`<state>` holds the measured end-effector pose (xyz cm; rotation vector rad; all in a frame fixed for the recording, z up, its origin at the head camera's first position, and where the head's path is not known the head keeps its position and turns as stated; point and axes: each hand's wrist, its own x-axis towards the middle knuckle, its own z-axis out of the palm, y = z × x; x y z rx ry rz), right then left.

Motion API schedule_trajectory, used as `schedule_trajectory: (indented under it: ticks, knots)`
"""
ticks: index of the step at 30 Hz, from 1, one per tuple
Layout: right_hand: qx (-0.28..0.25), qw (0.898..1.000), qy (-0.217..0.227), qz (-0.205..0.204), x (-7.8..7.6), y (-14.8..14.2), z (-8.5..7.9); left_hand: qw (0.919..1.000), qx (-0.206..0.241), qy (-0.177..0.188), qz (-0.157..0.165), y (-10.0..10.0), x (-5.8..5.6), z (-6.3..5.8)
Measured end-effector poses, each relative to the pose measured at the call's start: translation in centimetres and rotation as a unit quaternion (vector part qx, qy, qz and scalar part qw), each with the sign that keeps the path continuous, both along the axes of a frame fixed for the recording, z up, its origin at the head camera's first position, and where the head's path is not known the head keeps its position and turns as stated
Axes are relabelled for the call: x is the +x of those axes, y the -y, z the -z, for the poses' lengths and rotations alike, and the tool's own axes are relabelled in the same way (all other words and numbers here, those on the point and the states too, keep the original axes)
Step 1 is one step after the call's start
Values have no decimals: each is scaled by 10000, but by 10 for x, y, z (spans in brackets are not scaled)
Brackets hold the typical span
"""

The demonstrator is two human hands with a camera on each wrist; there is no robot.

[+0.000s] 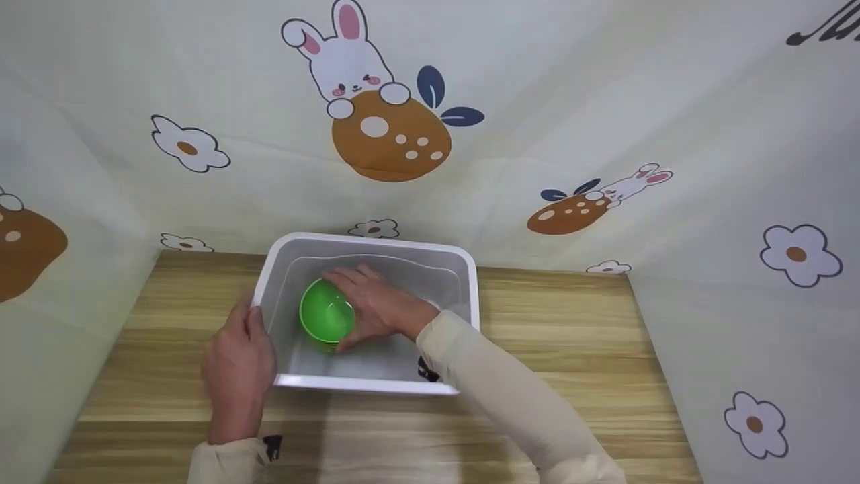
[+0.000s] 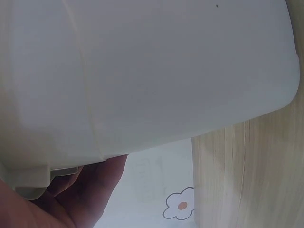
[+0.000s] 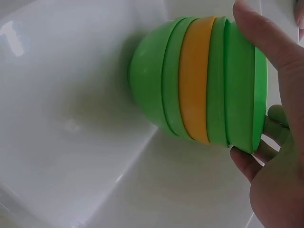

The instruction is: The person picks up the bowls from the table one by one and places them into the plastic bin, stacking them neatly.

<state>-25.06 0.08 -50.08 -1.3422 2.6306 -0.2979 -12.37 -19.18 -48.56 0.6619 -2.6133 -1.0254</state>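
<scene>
A stack of nested bowls (image 3: 194, 80), several green and one orange, stands in a white rectangular basin (image 1: 366, 384). From above, only the green top bowl (image 1: 324, 312) shows clearly. My right hand (image 1: 386, 302) reaches into the basin and holds the stack near its top rim, thumb on one side and fingers on the other. The stack's base is close to the basin floor in the right wrist view. At the basin's left rim, my left hand (image 1: 240, 363) grips the edge. Its fingers (image 2: 97, 190) curl under the rim beside the outer wall in the left wrist view.
The basin sits on a wood-grain table (image 1: 557, 336), near the back edge. A pale curtain (image 1: 510, 60) printed with rabbits and flowers encloses the table at the back and both sides. Black strap ends (image 1: 427, 370) show by the right sleeve.
</scene>
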Motion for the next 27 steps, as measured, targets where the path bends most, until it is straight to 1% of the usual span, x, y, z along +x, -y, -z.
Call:
schedule_trajectory:
  ticks: [3, 7, 12, 16, 22, 25, 27]
  knots:
    - [151, 9999, 64, 12, 0, 1, 0, 9999, -35, -121, 3, 0, 1, 0]
    - [314, 9992, 224, 75, 1, 1, 1, 9999, -32, -137, -17, 0, 1, 0]
    - [201, 9982, 554, 59, 2, 1, 2, 10000, -5, -54, -15, 0, 0, -1]
    - [154, 9973, 718, 32, 2, -1, 0, 10000, 20, -21, 12, -1, 0, -2]
    - [116, 9967, 802, 95, -2, -1, -9, 10000, -29, -20, -15, 0, 0, -2]
    - [-81, 9955, 916, 219, -5, -2, -19, 10000, -20, 12, -11, 0, 0, -1]
    - [-342, 9934, 1032, 356, -7, -4, -26, 10000, 25, 52, -5, 0, 0, -1]
